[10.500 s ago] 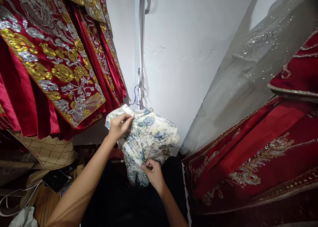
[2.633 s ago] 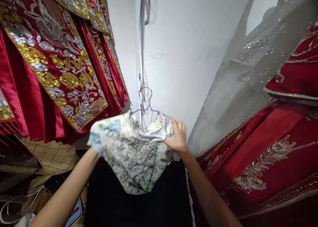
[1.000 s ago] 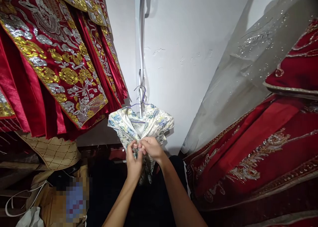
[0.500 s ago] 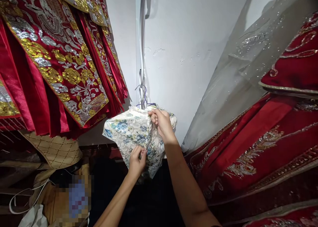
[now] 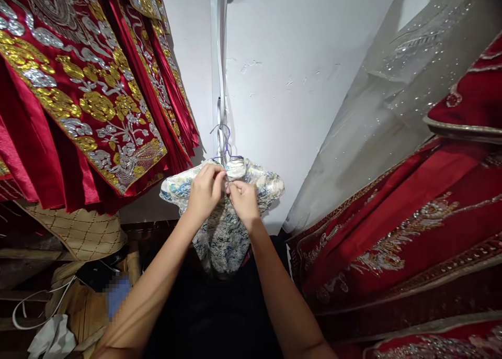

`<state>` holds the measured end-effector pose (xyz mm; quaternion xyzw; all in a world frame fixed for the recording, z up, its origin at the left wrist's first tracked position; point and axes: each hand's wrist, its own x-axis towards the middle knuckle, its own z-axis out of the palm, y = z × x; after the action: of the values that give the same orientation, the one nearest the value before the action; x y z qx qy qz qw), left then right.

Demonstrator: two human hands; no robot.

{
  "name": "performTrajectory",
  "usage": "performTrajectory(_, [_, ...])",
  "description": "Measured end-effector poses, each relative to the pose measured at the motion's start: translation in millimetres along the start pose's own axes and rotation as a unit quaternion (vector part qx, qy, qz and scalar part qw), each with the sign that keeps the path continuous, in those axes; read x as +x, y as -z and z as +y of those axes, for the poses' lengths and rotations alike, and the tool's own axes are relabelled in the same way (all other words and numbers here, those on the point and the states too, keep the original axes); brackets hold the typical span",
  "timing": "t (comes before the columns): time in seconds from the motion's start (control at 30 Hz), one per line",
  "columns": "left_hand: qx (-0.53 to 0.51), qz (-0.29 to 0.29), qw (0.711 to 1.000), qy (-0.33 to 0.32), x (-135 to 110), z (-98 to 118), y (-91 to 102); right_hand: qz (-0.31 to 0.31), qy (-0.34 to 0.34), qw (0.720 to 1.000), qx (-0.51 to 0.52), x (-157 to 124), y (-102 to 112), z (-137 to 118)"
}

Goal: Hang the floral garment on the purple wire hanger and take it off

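Note:
A white floral blouse [image 5: 223, 241] with blue flowers hangs on a thin purple wire hanger [image 5: 228, 142] in front of me. My left hand [image 5: 205, 191] is closed in a pinch on the blouse's front, just below the collar. Right beside it, my right hand [image 5: 243, 199] pinches the other side of the same front opening. The two sets of fingertips nearly meet at the neckline. Whatever small fastening may lie between them is too small to make out. One sleeve spreads out to each side.
Red embroidered garments [image 5: 105, 102] with gold and silver sequins hang at the left. More beaded red clothing [image 5: 376, 244] and a sheer sparkly fabric [image 5: 364, 118] hang at the right. White straps [image 5: 219, 60] run down the white wall. A quilted beige piece [image 5: 86, 233] sits lower left.
My left hand has risen from the lower front of the blouse to the neckline. My right hand has come slightly down and inward beside it. The blouse now faces me more squarely.

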<state>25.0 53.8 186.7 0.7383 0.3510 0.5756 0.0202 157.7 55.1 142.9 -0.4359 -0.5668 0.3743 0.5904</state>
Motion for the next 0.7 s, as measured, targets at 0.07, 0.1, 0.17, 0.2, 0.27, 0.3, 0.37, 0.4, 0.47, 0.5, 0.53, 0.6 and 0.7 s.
performTrajectory(0.07, [-0.021,0.09,0.995,0.039,2,-13,13.1,-0.007,-0.02,1.0,-0.018,-6,2,21])
performTrajectory(0.1, [-0.045,0.15,0.985,0.073,1,-24,22.2,-0.016,-0.03,0.999,-0.016,-13,2,32])
performTrajectory(0.17, [-0.119,0.275,0.939,0.171,-8,-53,41.6,-0.034,-0.049,0.998,-0.001,-29,1,48])
performTrajectory(0.2, [-0.172,0.328,0.9,0.231,-17,-69,49.8,-0.048,-0.056,0.997,0.007,-39,-1,54])
performTrajectory(0.27, [-0.281,0.351,0.801,0.396,-43,-96,57.8,-0.086,-0.072,0.993,0.024,-56,-5,60])
performTrajectory(0.3, [-0.292,0.32,0.788,0.437,-60,-105,56.5,-0.107,-0.08,0.991,0.032,-63,-7,60])
performTrajectory(0.37, [-0.296,0.269,0.783,0.476,-96,-115,44.2,-0.142,-0.097,0.984,0.048,-70,-9,59])
performTrajectory(0.4, [-0.294,0.241,0.784,0.49,-113,-116,34.8,-0.152,-0.103,0.981,0.054,-71,-9,58])
performTrajectory(0.47, [-0.29,0.177,0.788,0.513,-139,-114,15.1,-0.157,-0.107,0.98,0.064,-71,-4,55])
performTrajectory(0.5, [-0.288,0.14,0.792,0.52,-148,-112,6.9,-0.156,-0.108,0.979,0.068,-70,1,55])
performTrajectory(0.53, [-0.285,0.101,0.797,0.522,-154,-110,0.6,-0.154,-0.111,0.979,0.068,-69,7,54])
performTrajectory(0.6, [-0.278,0.032,0.81,0.515,-159,-107,-6.0,-0.165,-0.137,0.975,0.047,-68,22,53])
performTrajectory(0.7, [-0.264,-0.011,0.836,0.481,-152,-99,-6.6,-0.222,-0.2,0.954,-0.015,-71,46,56])
